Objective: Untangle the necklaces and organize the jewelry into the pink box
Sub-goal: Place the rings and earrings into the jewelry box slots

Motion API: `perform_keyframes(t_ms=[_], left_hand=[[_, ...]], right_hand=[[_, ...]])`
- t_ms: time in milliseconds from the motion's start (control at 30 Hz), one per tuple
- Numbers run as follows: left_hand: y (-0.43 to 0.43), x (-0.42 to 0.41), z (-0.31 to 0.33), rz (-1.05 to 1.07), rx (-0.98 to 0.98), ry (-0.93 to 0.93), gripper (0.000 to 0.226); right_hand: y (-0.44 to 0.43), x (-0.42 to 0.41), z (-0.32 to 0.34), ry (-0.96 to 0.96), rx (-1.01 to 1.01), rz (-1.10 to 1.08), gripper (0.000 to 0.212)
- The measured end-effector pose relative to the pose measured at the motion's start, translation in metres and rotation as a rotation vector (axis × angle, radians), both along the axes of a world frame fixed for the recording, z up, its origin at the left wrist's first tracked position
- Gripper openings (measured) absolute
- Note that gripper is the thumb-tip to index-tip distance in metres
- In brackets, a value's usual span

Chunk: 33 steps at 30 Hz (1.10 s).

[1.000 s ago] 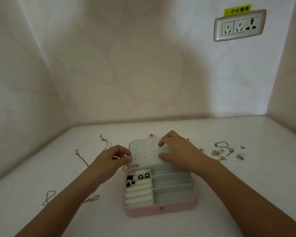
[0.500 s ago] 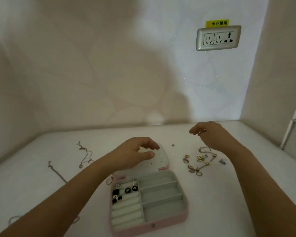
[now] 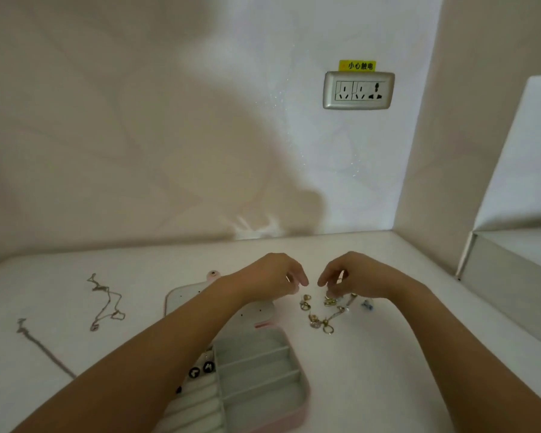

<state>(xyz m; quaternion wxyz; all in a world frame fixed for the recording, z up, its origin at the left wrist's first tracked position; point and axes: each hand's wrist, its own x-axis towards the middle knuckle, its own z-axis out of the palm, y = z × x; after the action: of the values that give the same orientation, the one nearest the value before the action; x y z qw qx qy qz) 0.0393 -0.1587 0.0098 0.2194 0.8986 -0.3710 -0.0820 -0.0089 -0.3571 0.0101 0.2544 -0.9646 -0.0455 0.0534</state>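
Observation:
The pink box point(image 3: 305, 398) lies open at the bottom centre, its perforated lid point(image 3: 181, 300) folded back flat. Black earrings point(image 3: 201, 370) sit in its left ring rolls; the right compartments hold nothing. A pile of small gold jewelry point(image 3: 319, 321) lies right of the lid. My right hand point(image 3: 361, 276) reaches down onto the pile's far edge, and its fingertips pinch a small gold piece point(image 3: 329, 300). My left hand point(image 3: 270, 276) hovers beside it over the lid's corner with fingers loosely curled, holding nothing. Two thin necklace chains point(image 3: 107, 304) point(image 3: 41, 348) lie stretched out at the left.
A small blue piece point(image 3: 366, 304) lies at the pile's right. A wall socket point(image 3: 358, 90) with a yellow label is on the back wall. Walls close the surface at the back and right. A white ledge point(image 3: 512, 264) stands further right.
Both hands left the box lid and moved right to the jewelry pile. My right hand came down onto it, my left followed. The view has swung to the right.

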Motion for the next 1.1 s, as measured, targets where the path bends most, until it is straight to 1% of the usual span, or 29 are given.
perform_keyframes(t_ms=[100,233,333,600,700,800,867,933,1033,1100], left_hand=[[-0.004,0.004,-0.004,-0.010,0.062,0.022,0.029],[-0.007,0.006,-0.007,-0.018,0.130,0.043,0.028],[-0.008,0.006,-0.007,-0.022,0.145,0.061,0.027],[-0.009,0.005,-0.007,0.006,0.094,0.113,0.022],[-0.010,0.002,-0.006,0.013,0.075,0.107,0.022],[-0.013,-0.003,-0.003,0.025,-0.071,0.168,0.026],[-0.014,-0.008,0.002,0.042,-0.205,0.256,0.030],[-0.015,-0.012,0.005,0.052,-0.282,0.315,0.031],[-0.015,-0.017,0.004,0.064,-0.342,0.379,0.026],[-0.015,-0.020,0.004,0.087,-0.422,0.436,0.022]], right_hand=[[0.000,0.004,-0.003,0.040,-0.064,-0.022,0.018],[-0.003,0.007,-0.003,0.062,-0.034,-0.063,0.014],[-0.005,0.008,-0.005,0.030,-0.009,-0.080,0.014],[-0.015,0.003,-0.011,-0.016,0.117,-0.107,0.012],[-0.018,-0.003,-0.006,-0.039,0.226,-0.099,0.012],[-0.016,-0.013,0.004,-0.066,0.370,-0.074,0.003],[-0.014,-0.016,0.007,-0.071,0.472,-0.058,0.006],[-0.010,-0.017,0.010,-0.052,0.571,-0.048,0.007],[-0.007,-0.016,0.008,-0.019,0.711,-0.041,0.006],[-0.006,-0.014,0.006,0.000,0.771,-0.023,0.006]])
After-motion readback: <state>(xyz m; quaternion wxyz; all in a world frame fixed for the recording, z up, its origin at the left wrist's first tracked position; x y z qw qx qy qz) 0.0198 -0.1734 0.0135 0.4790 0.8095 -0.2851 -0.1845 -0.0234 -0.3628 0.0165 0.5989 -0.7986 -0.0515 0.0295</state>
